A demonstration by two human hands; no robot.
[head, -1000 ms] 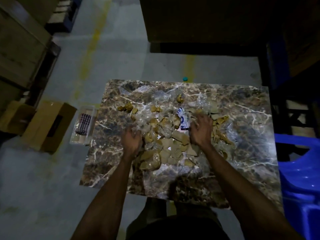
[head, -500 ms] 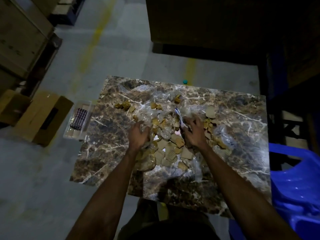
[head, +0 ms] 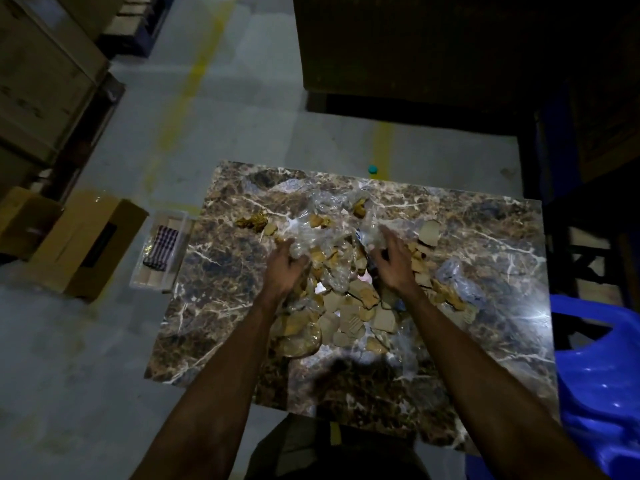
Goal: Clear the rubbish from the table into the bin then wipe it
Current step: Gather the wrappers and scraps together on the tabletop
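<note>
Rubbish point(head: 341, 289) lies in a big heap in the middle of the marble table point(head: 485, 358). It is bits of torn brown card mixed with clear crinkly plastic. Both hands are in the heap.

The left hand point(head: 285, 268) is at the 9 o'clock side of the heap. Its grip is curled round a bunch of clear plastic point(head: 311, 237), with the fingers bent into it. The right hand point(head: 393, 263) is at the 3 o'clock side. Its fingers are bent into the plastic and card there too, but how tight that grip is I cannot tell in the dim light.

More card bits lie toward 6 o'clock, close to the person. One bigger card piece point(head: 429, 232) sits toward 2 o'clock, just beside the right hand. A small gold clump point(head: 251, 221) lies toward 10 o'clock, apart from the heap.

A blue plastic bag point(head: 599, 375) is at 3 o'clock, past the table edge. On the floor at 9 o'clock stands a clear tray point(head: 157, 251) with a checked cloth point(head: 161, 247) in it. A brown box point(head: 86, 244) sits just beside the tray. A small teal cap point(head: 372, 168) lies on the floor at 12 o'clock.
</note>
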